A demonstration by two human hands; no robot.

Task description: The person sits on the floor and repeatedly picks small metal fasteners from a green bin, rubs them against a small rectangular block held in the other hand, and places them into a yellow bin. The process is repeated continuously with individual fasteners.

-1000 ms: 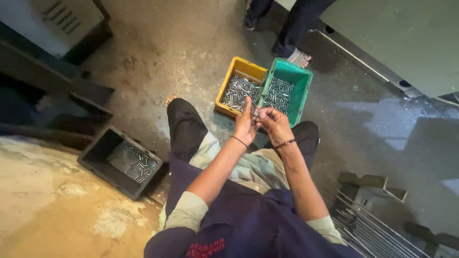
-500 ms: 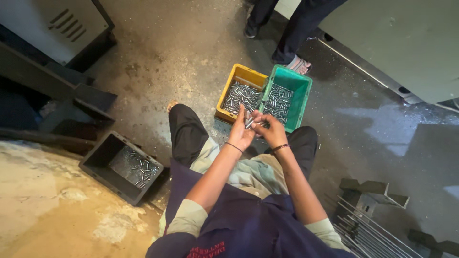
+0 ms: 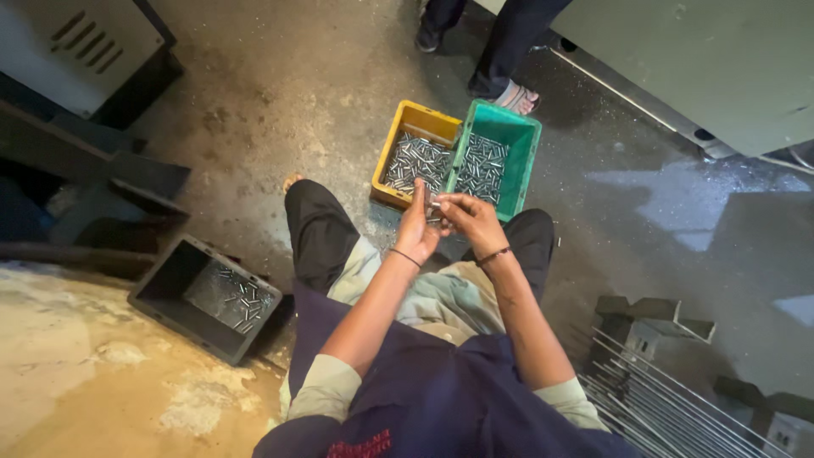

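Note:
I sit on the floor with my knees apart. My left hand point(image 3: 418, 227) and my right hand point(image 3: 471, 219) meet in front of me, both pinching small metal pins point(image 3: 434, 209) between the fingers. Just beyond the hands stand a yellow bin point(image 3: 413, 117) and a green bin point(image 3: 519, 131), side by side, each holding several short metal pins. Both wrists wear thin dark bands.
A dark grey bin point(image 3: 170, 280) with a few pins lies on the floor at my left. Another person's legs and feet point(image 3: 496, 59) stand behind the bins. A grey machine cabinet point(image 3: 712, 68) is at the upper right, metal rods point(image 3: 670, 399) at the lower right.
My hands have stayed together over my lap, shifting slightly as the fingers work the pins. The camera view has drifted a little.

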